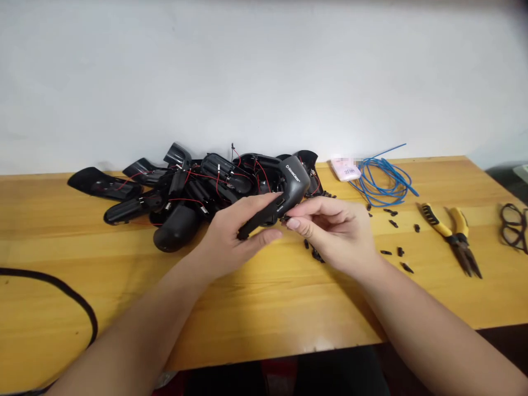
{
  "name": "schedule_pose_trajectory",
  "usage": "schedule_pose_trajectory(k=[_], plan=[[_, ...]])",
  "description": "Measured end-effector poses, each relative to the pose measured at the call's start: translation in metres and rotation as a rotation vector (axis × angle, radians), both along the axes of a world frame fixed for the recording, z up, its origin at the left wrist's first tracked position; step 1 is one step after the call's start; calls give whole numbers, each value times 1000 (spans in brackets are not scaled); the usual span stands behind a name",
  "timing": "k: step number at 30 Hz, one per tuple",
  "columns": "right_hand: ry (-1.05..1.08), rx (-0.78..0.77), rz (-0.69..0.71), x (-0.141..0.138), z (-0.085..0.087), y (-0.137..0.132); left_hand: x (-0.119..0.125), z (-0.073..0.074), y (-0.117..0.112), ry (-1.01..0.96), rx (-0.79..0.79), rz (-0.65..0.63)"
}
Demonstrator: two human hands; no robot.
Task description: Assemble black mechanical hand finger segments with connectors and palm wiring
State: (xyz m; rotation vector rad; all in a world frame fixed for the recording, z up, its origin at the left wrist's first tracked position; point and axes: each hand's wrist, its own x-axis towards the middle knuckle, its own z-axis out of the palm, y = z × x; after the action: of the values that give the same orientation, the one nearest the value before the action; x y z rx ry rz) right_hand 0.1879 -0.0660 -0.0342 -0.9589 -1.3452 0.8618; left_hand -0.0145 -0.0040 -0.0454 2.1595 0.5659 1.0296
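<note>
Bent black casing (pixel 296 179), white-lettered, aslant

The left hand (pixel 237 234) is gripping a bent, black plastic housing with white lettering (pixel 295 179), while the right hand (pixel 336 225) is pinching a small dark piece (pixel 284 219) at its near edge. Far left, glossy black plastic shells with thin red wires (pixel 177 228) are lying heaped on the yellow wooden table (pixel 247 319). Far right, a blue wire coil (pixel 388 202) is resting beside a pale pink packet (pixel 345 169); nearer, tiny black parts (pixel 400 252) are lying left of yellow-and-black-handled pliers (pixel 457 239).
</note>
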Motion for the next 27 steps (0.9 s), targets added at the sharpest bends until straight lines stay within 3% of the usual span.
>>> schedule_pose_trajectory(k=[4,8,17,23,27], plan=[[-146,130,13,4,-11,2,-5,3,4,65,221,61],[-222,195,11,5,-18,3,-7,6,3,109,307,73],[-344,446,3,3,-17,3,-9,5,6,121,309,43],[-375,531,-310,9,-17,9,-13,5,9,128,323,18],[-310,442,-139,12,-19,10,-12,1,9,122,308,11]])
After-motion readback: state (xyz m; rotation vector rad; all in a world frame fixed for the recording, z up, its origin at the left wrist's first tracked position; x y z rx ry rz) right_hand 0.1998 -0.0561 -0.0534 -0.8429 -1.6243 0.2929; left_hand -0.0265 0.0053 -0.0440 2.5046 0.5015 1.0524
